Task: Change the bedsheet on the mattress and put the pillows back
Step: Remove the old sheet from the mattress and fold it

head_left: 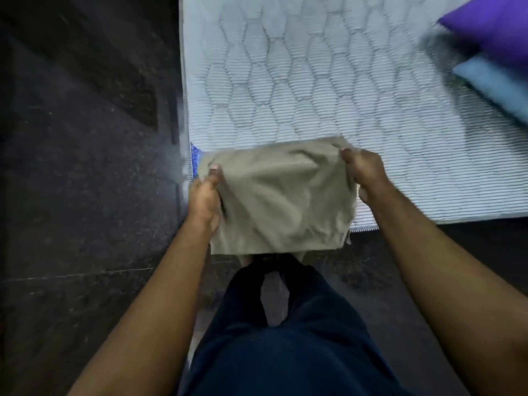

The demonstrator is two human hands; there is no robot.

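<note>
1. folded sheet [278,195], grey-beige, held over near left corner of mattress [300,81]; far part above the quilted top, near part hanging past the near edge over the floor [71,195].
2. left hand [204,198] gripping left edge of sheet; thumb on top, fingers curled under the cloth, closed tight on it.
3. right hand [367,172] pinching far right corner of sheet; thumb on top, fingers tucked under, closed on the cloth.
4. sheet stretched between both hands, creased toward the right; loose frayed corner hanging at near right.
5. whether sheet touches mattress: cannot tell.
6. mattress bare, light grey, ribbed with wavy quilting; blue trim visible at near left corner just beside left hand.
7. purple pillow [491,30] at far right on mattress, blurred; light blue pillow [497,87] just nearer, touching or overlapping it, cut by right frame edge.
8. both pillows well apart from sheet.
9. floor dark, speckled stone, left of and near to mattress.
10. dark blue trousers [285,338] at near centre, below sheet; forearms bare.
</note>
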